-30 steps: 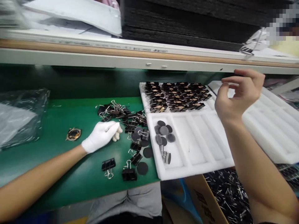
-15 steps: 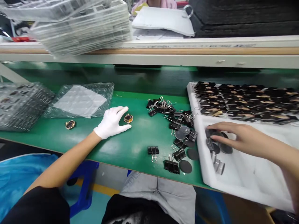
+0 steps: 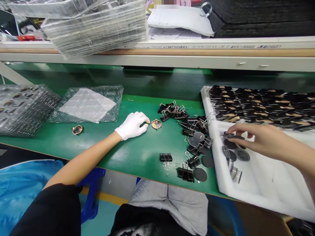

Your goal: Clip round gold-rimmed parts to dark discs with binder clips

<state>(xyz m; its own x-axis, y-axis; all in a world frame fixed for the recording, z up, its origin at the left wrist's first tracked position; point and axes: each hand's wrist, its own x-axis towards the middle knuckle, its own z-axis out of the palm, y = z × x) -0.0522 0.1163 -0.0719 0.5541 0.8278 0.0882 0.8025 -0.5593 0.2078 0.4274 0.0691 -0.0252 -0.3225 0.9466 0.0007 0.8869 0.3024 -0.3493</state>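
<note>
On the green bench, a round gold-rimmed watch case (image 3: pixel 156 124) lies at the fingertips of my white-gloved left hand (image 3: pixel 134 126). Thumb and forefinger are drawn together at its left edge. A second watch case (image 3: pixel 77 130) rests farther left. My bare right hand (image 3: pixel 256 139) reaches into the white foam tray (image 3: pixel 218 170), its thumb and fingers closed around a thin dark disc (image 3: pixel 237 137). Beneath and beside that hand lie several more discs (image 3: pixel 242 154), some clear-edged, and a few stand on edge near the tray's left wall.
Black binder clips (image 3: pixel 173 111) and dark discs (image 3: pixel 200 174) are scattered left of the tray. Rows of clipped black pieces (image 3: pixel 258 105) fill its back. Clear plastic trays (image 3: pixel 24 109) stack at left, beside a tray with white paper (image 3: pixel 87 105). A shelf (image 3: pixel 157 60) spans the back.
My left hand's fingers have closed together, and the watch case beside them has shifted right along the bench. My right hand has lifted slightly with a disc. The view has shifted a little.
</note>
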